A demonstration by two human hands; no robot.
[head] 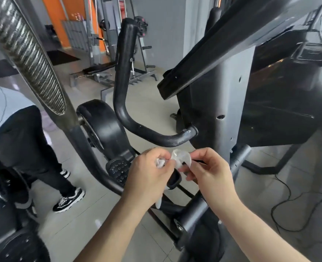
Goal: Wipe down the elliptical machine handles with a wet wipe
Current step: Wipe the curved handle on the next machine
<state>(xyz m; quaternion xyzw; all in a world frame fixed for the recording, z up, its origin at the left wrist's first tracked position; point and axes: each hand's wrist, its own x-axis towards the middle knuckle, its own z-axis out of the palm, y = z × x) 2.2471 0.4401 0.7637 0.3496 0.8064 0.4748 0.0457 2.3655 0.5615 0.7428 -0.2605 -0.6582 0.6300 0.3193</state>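
Observation:
A white wet wipe (pixel 179 158) is bunched between both hands, low in the middle of the head view. My left hand (pixel 148 178) pinches its left part, and a strip of it hangs below that palm. My right hand (pixel 207 170) pinches the right part with thumb and forefinger. Just above the hands runs the black curved fixed handle (pixel 126 103) of the elliptical, ending at the grey column (pixel 220 103). The long moving handle with its ribbed grip (pixel 29 59) slants down at the left. Neither hand touches a handle.
A person in black trousers and black-and-white sneakers (pixel 69 200) stands at the left. The black flywheel cover (pixel 107 131) and a pedal (pixel 118 168) sit below the curved handle. A black cable (pixel 286 203) lies on the tiled floor at right. Weight racks stand at the back.

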